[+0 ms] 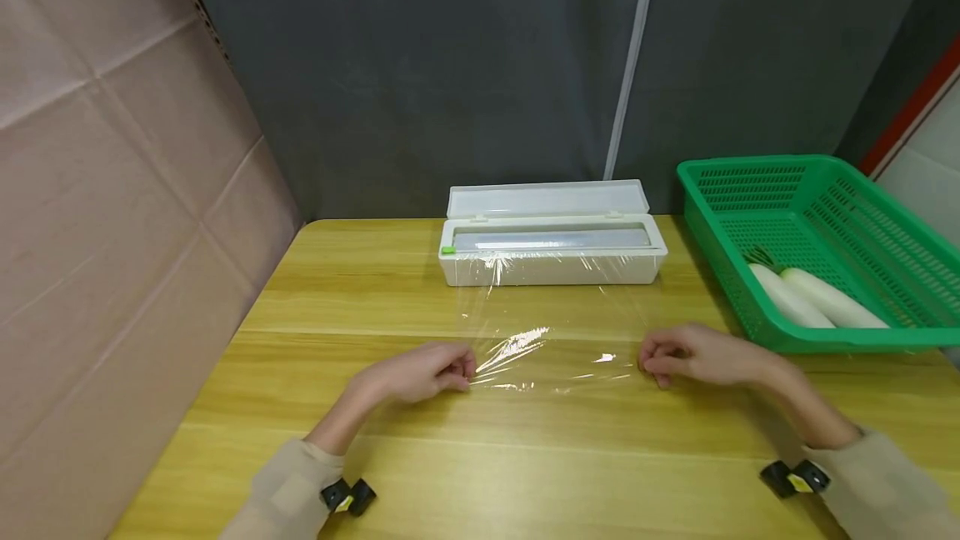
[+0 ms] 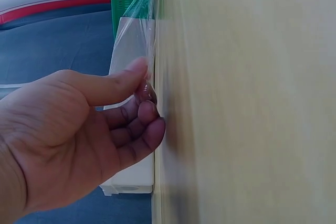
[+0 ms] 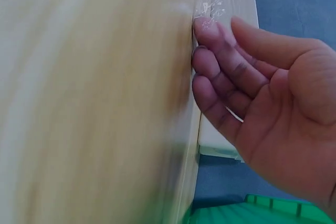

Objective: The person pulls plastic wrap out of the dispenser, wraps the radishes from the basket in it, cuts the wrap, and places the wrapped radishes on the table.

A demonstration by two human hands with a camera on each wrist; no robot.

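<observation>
A sheet of clear cling film (image 1: 555, 340) stretches from a white cling film dispenser box (image 1: 553, 273) toward me, low over the wooden table. The box's lid (image 1: 547, 200) is raised, and a roll lies inside. At the film's near left corner, my left hand (image 1: 423, 373) pinches the edge between thumb and forefinger; the left wrist view shows the film gathered at those fingertips (image 2: 148, 92). My right hand (image 1: 701, 354) holds the near right corner, its fingers curled. In the right wrist view crinkled film (image 3: 210, 3) meets the forefinger's tip.
A green plastic basket (image 1: 716, 248) stands at the right, with two white radishes (image 1: 832, 302) lying in it. A small green slider (image 1: 447, 250) sits at the box's left end. Behind the wooden table (image 1: 525, 473) hangs a dark curtain (image 1: 420, 73).
</observation>
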